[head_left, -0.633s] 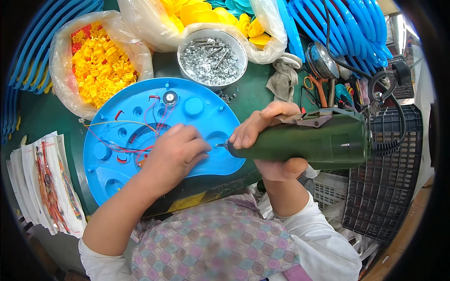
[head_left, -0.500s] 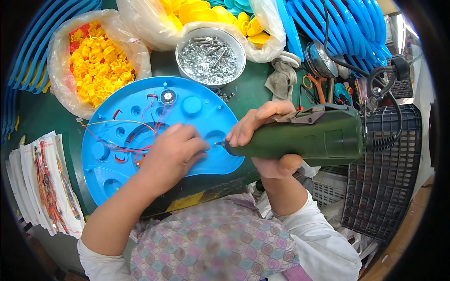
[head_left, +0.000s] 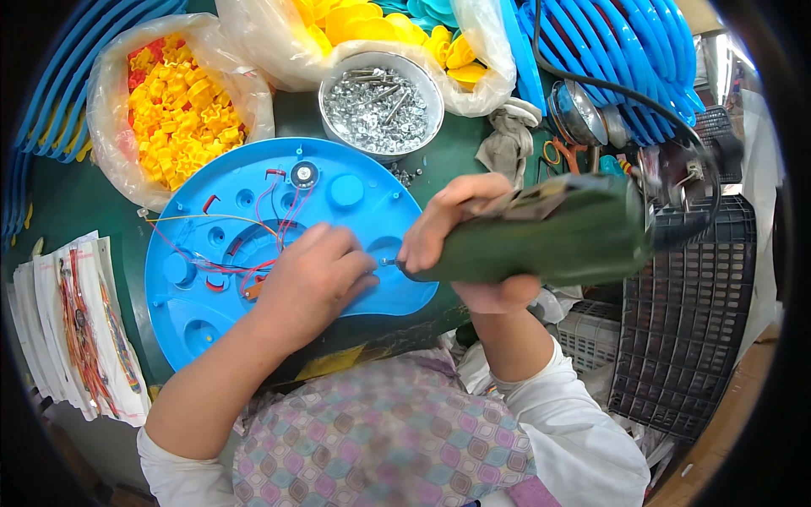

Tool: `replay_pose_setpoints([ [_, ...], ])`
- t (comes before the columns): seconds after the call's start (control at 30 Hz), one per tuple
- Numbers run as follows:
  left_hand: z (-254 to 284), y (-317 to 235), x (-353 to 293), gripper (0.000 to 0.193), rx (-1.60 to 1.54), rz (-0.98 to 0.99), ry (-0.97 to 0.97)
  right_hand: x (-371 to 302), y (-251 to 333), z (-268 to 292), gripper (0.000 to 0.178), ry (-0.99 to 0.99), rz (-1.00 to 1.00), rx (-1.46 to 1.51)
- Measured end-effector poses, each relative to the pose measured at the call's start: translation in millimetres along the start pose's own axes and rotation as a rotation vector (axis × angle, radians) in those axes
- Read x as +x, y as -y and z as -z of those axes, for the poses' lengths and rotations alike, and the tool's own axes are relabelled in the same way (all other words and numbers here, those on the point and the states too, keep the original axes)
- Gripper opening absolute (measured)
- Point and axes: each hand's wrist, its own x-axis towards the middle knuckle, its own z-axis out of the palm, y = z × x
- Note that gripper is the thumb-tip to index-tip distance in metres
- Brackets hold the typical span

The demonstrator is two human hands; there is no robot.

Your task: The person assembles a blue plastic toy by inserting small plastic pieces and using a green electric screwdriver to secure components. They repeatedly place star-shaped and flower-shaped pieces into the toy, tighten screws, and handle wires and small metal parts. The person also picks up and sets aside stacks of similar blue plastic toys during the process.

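My right hand point(head_left: 448, 220) is wrapped round a dark green electric screwdriver point(head_left: 541, 241), held nearly level with its bit toward the left; its rear end is blurred. A small shiny piece point(head_left: 389, 262) shows at the bit, over the right part of a blue plastic panel point(head_left: 384, 296). My left hand point(head_left: 317, 279) is closed above the panel, fingertips pinched close to the bit; whatever they hold is hidden. On the panel lie red and yellow wires point(head_left: 253, 221), a small round speaker point(head_left: 303, 175) and an orange-brown part point(head_left: 253, 291), partly behind my left wrist.
Behind the panel stand a tub of screws point(head_left: 380, 110), a bag of yellow star-shaped parts point(head_left: 182, 118) and a bag of yellow pieces point(head_left: 363, 25). Wire bundles on paper point(head_left: 84, 329) lie left. Blue panels point(head_left: 608, 59), scissors point(head_left: 564, 156) and black crates point(head_left: 684, 313) are at right.
The screwdriver's rear end has swung slightly up and to the left in my right hand, and its cable has shifted with it. My left hand has hardly moved.
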Motion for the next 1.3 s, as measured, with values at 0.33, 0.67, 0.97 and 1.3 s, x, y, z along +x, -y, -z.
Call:
replay_pose_setpoints([
  [0.33, 37.5, -18.6, -12.0, 0.020, 0.200, 0.010, -0.188, 31.5, 12.6, -42.2, 0.111, 0.059, 0.341, 0.104],
  [0.67, 88.7, -17.9, -126.8, 0.038, 0.358, 0.473, -0.629, 33.1, -44.1, -143.2, 0.110, 0.027, 0.075, 0.181],
  [0.97, 70.7, -6.9, -167.5, 0.050, -0.276, 0.946, -0.522, 24.2, -64.9, -180.1, 0.106, 0.155, -0.093, 0.127],
  [1.3, 68.4, -6.6, -166.3, 0.048, -0.265, 0.939, -0.537, 26.0, -60.6, -184.5, 0.104, 0.154, -0.218, 0.073],
])
